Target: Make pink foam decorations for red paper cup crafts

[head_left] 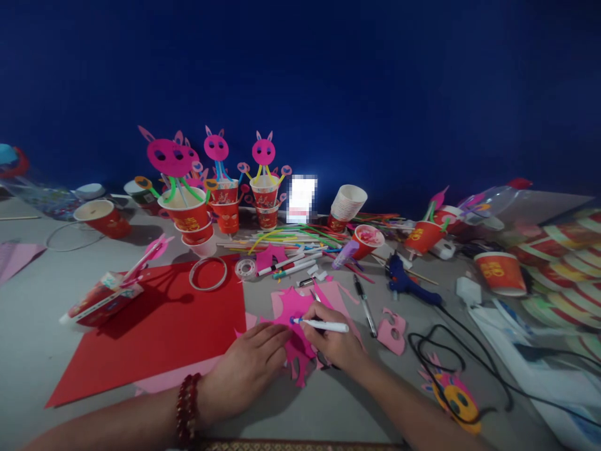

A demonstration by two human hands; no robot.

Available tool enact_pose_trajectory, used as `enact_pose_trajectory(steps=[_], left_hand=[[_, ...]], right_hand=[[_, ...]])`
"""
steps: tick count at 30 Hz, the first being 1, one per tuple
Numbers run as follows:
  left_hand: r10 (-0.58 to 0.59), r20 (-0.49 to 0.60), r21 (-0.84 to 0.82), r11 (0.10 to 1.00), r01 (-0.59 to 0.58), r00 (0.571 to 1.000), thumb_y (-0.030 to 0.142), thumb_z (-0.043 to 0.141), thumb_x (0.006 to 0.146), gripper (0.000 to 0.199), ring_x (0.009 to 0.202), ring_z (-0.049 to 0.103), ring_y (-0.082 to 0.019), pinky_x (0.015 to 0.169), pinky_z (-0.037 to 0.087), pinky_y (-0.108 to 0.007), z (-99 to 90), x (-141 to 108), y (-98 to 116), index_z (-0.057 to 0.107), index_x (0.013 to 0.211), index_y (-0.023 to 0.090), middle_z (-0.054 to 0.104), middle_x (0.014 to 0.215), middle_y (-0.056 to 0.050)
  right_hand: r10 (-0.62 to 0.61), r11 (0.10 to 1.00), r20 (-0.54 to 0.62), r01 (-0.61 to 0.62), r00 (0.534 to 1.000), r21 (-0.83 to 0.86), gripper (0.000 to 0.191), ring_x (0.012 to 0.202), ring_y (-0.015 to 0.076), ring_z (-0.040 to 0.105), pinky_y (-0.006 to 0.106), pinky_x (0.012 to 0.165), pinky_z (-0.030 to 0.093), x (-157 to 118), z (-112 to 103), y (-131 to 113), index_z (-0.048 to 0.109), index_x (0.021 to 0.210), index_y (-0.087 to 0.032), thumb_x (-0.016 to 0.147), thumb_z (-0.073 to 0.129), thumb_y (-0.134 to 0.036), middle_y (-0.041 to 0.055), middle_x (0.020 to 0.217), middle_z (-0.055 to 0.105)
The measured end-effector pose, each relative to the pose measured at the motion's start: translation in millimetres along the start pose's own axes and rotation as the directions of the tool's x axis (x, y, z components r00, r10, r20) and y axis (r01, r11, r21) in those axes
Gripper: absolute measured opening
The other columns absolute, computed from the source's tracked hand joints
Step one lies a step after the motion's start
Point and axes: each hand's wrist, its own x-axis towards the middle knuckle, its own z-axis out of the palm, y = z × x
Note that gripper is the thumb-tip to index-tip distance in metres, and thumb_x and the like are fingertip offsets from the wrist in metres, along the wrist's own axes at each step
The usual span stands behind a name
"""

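Observation:
My right hand (pixel 338 341) grips a white marker (pixel 331 326), its blue tip on a cut sheet of bright pink paper (pixel 295 305). A small blue mark shows under the tip. Flat on the left edge of that sheet, my left hand (pixel 256 351) rests with its fingers stretched out and a beaded bracelet on its wrist. Beneath the bright sheet is paler pink paper (pixel 335 297). A black pen (pixel 365 305) and a light pink cutout with holes (pixel 391 331) lie right of my right hand.
Red card (pixel 154 338) covers the left table. Paper cups with pink faces (pixel 171 156) stand behind. Straws (pixel 300 238), several markers (pixel 293 268) and a tape roll (pixel 245 269) lie midway. A blue glue gun (pixel 408 282) with a looping cord and stacked cups (pixel 348 203) sit rightward.

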Motion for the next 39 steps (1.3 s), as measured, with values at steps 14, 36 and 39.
enact_pose_trajectory(steps=[14, 36, 39], left_hand=[[0.002, 0.004, 0.000, 1.000, -0.002, 1.000, 0.019, 0.052, 0.098, 0.022, 0.125, 0.055, -0.025, 0.107, 0.045, -0.043, -1.5, 0.1, 0.3, 0.057, 0.118, 0.014, 0.063, 0.130, -0.011], [0.005, -0.012, 0.012, 1.000, -0.004, 1.000, 0.019, 0.052, 0.097, 0.022, 0.124, 0.055, -0.024, 0.106, 0.046, -0.043, -2.6, 1.4, 0.9, 0.058, 0.118, 0.014, 0.063, 0.130, -0.011], [0.002, -0.015, 0.011, 1.000, -0.002, 1.000, 0.020, 0.053, 0.097, 0.023, 0.124, 0.055, -0.024, 0.106, 0.046, -0.042, -2.1, 1.2, 0.7, 0.058, 0.119, 0.014, 0.063, 0.129, -0.011]], right_hand=[[-0.014, 1.000, -0.002, 0.014, 1.000, -0.017, 0.018, 0.056, 0.0133, 0.048, 0.023, 0.056, 0.038, 0.6, 0.1, 0.4, 0.049, 0.075, -0.024, 0.091, 0.051, -0.032, -0.0053, 0.061, 0.051], [-0.006, 1.000, -0.002, 0.006, 1.000, 0.019, 0.017, 0.055, 0.0132, 0.047, 0.024, 0.055, 0.037, -1.2, 0.8, 5.6, 0.049, 0.075, -0.024, 0.091, 0.053, -0.028, -0.0055, 0.060, 0.050], [-0.006, 1.000, 0.000, 0.006, 1.000, 0.019, 0.018, 0.056, 0.0134, 0.047, 0.024, 0.055, 0.037, -1.4, 0.4, 5.3, 0.048, 0.074, -0.024, 0.091, 0.053, -0.029, -0.0053, 0.060, 0.050]])
